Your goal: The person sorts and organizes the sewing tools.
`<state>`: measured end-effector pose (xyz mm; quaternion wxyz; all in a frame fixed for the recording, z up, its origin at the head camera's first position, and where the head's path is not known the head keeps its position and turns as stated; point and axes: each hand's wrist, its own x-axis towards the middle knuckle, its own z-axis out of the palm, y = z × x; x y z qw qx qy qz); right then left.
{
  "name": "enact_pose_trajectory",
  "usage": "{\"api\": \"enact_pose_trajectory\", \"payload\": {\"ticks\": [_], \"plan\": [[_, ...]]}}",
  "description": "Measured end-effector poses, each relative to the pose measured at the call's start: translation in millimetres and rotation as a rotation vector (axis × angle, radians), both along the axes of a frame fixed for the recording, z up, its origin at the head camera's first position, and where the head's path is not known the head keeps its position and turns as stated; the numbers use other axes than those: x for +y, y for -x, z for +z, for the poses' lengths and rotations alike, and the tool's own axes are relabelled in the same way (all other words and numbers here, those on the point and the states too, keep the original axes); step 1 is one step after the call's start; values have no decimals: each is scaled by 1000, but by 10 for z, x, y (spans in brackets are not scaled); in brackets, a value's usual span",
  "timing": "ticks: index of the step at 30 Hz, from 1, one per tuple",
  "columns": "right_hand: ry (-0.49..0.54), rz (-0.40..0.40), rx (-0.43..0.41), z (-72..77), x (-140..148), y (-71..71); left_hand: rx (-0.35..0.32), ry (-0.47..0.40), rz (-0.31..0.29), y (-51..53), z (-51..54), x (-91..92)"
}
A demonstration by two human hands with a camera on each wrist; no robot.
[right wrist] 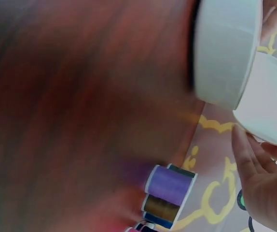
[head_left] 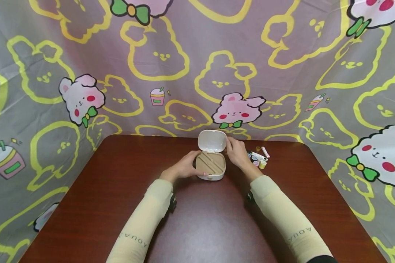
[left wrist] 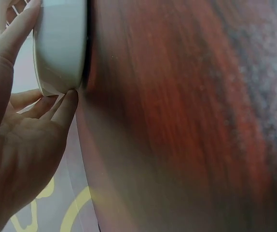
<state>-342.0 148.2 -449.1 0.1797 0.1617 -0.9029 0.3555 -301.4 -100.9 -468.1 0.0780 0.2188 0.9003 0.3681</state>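
Note:
A white box (head_left: 211,177) with a beige divided tray (head_left: 214,163) inside stands on the table, its white lid (head_left: 212,141) raised at the back. My left hand (head_left: 183,165) grips the box's left side, thumb at the front edge and fingers behind; the left wrist view shows fingertips against the box wall (left wrist: 60,43). At the lid's right edge, my right hand (head_left: 237,152) pinches the rim; in the right wrist view the fingers (right wrist: 247,150) touch the lid (right wrist: 266,99).
Right of the box lie several thread spools (head_left: 262,164), a white item (head_left: 265,152) and a small gold-brown piece (head_left: 258,148). Purple and brown spools (right wrist: 170,185) show in the right wrist view. A patterned cloth (head_left: 184,65) hangs behind the brown table (head_left: 118,182).

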Motion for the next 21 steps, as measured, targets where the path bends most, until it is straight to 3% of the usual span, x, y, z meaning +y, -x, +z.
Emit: {"api": "enact_pose_trajectory", "payload": {"ticks": [5, 13, 21], "plan": [[39, 12, 30, -43, 41, -30, -7, 3, -5, 0, -9, 4], [58, 74, 95, 14, 28, -50, -7, -6, -5, -9, 1, 5], [-7, 149, 53, 14, 16, -68, 3, 1, -4, 2, -5, 7]]}}
